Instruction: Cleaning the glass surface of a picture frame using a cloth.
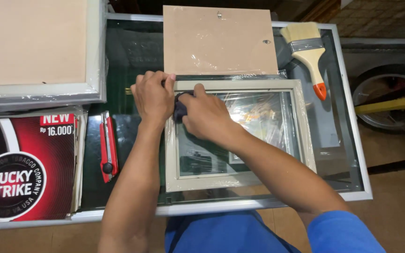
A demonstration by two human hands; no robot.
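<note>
Pressing a dark cloth (180, 108) onto the glass at the upper left corner of the cream picture frame (240, 180) mid-picture, the right hand (207, 116) grips it while the left hand (154, 96) clasps that corner

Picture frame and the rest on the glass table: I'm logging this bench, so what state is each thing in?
Picture frame: lying flat, backing off, loose plastic wrap around it.
Backing board: removed, lying flat beyond the frame.
Dark cloth: bunched, pressed on the frame's top-left corner.
Left hand: gripping the frame's top-left corner.
Right hand: closed on the cloth.
Paintbrush: lying unused.
Red utility knife: lying idle; blade not visible.
</note>
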